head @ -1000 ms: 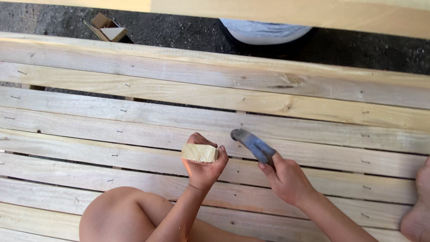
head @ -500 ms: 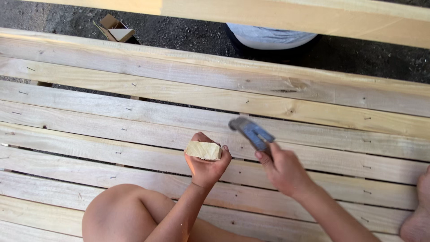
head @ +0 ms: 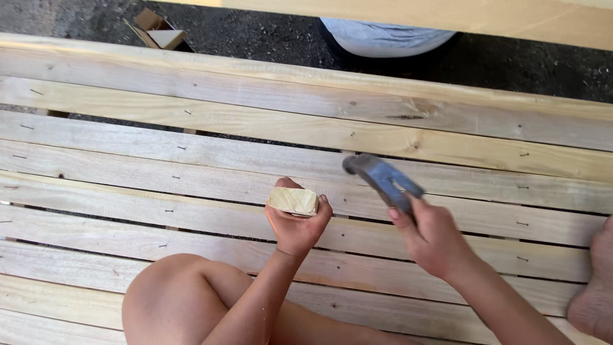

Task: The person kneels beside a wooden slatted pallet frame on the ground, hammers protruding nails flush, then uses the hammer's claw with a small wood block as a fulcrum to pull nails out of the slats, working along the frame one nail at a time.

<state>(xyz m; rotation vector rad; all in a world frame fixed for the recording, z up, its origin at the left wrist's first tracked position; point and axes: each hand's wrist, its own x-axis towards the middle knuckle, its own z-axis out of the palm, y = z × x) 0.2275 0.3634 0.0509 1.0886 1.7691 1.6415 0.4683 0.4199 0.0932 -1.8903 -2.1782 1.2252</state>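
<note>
While the left hand point(head: 297, 223) clamps its fingers and thumb around one small wooden block point(head: 292, 200), holding it up just above the planks, the right hand point(head: 434, 239) is wrapped tight around the handle of one hammer point(head: 382, 180). The hammer's grey head points up and away to the left of that grip, blurred, and hangs over the boards near the block but apart from it. Under both hands runs a slatted platform of pale wooden planks point(head: 191, 166); about nine long boards show, laid side by side with narrow dark gaps and small nail heads dotting them. One bare knee point(head: 169, 294) rises below the left wrist. Beyond the far plank, on dark ground, sits one open cardboard box point(head: 159, 32), and one pale rounded shape point(head: 386, 39), partly hidden by another board point(head: 447, 13), lies farther right.
</note>
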